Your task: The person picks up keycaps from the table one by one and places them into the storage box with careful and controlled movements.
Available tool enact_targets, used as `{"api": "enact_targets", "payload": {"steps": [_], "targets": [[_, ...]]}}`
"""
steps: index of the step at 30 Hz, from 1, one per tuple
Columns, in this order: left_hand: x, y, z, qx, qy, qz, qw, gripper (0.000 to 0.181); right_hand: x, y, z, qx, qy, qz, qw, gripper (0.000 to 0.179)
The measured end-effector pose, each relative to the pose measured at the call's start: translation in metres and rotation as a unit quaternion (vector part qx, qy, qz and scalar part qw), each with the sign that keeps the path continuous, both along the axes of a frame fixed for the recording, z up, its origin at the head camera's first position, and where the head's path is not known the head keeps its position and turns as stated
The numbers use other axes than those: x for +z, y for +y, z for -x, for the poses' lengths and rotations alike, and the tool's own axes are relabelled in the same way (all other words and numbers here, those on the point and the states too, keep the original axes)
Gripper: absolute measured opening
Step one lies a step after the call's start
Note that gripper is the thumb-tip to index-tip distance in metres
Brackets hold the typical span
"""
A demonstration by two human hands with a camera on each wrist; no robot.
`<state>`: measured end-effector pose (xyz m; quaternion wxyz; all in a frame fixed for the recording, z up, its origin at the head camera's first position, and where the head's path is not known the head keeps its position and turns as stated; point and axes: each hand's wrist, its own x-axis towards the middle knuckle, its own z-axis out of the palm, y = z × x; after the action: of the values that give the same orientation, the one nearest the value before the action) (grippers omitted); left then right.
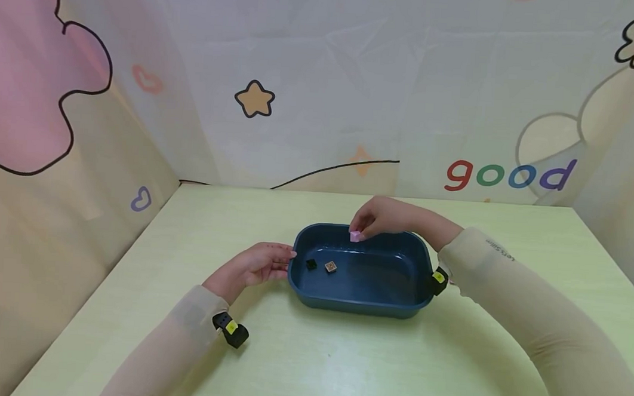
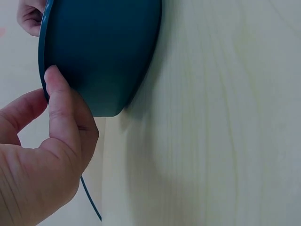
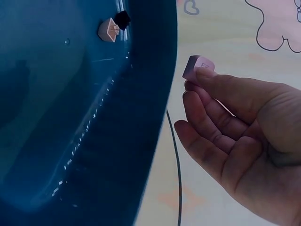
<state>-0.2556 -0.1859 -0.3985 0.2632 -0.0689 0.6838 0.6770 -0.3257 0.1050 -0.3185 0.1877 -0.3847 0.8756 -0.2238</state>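
A dark blue plastic basin (image 1: 365, 308) stands on the table. At its left end my left hand (image 1: 262, 262) holds the rim; in the left wrist view, the thumb is at the rim and the fingers lie against the outer wall. My right hand (image 1: 383, 216) is over the basin's far edge and pinches a small pink keycap (image 3: 197, 68) between thumb and fingertips. Dark marks show on one face of this keycap. Inside the basin, toward the left, lie a black keycap (image 1: 311, 264) and a beige keycap (image 1: 331, 267) with a brownish marked face.
The pale wood-grain table (image 1: 308, 365) ends at the back against a printed cloth (image 1: 322, 90) with a star, hearts and the word "good". More cloth hangs at both sides. A black wrist camera (image 1: 230, 330) is strapped on the left sleeve, and another (image 1: 439, 281) on the right.
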Motion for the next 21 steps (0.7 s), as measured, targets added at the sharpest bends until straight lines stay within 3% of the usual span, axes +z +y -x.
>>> {"api": "enact_targets", "payload": {"steps": [21], "targets": [[-0.003, -0.001, 0.002, 0.004, -0.008, -0.001, 1.0000, 0.022, -0.029, -0.016, 0.007, 0.020, -0.020, -0.033, 0.9991, 0.020]]}}
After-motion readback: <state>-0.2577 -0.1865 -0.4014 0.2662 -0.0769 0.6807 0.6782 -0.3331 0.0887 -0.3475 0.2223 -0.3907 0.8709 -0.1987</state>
